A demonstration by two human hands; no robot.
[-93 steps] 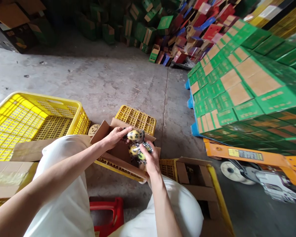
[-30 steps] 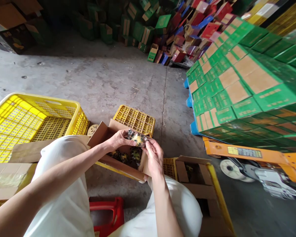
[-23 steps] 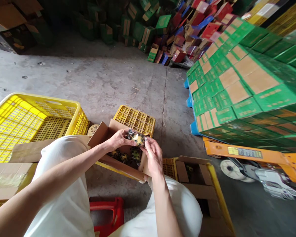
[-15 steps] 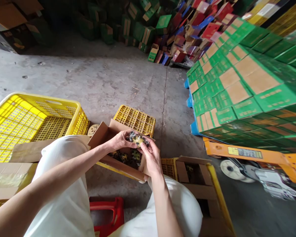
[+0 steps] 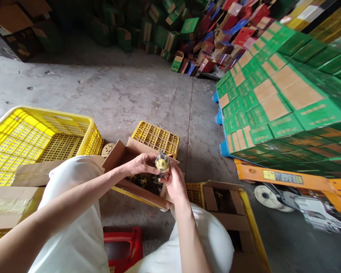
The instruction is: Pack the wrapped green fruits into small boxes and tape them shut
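Open cardboard box (image 5: 143,195) between knees, dark-spotted wrapped balls (image 5: 143,181) inside. Right hand (image 5: 175,182) and left hand (image 5: 143,163) above box, fingers closed around one wrapped ball (image 5: 162,164) from either side. Neither hand nearer: both touch it. Ball nearly round, no clear long axis; wrapper tip (image 5: 161,152) points away from body.

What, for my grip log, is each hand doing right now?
Left hand: closed, holding the plastic-wrapped yellow item with dark spots.
Right hand: closed, holding the same item from the other side.
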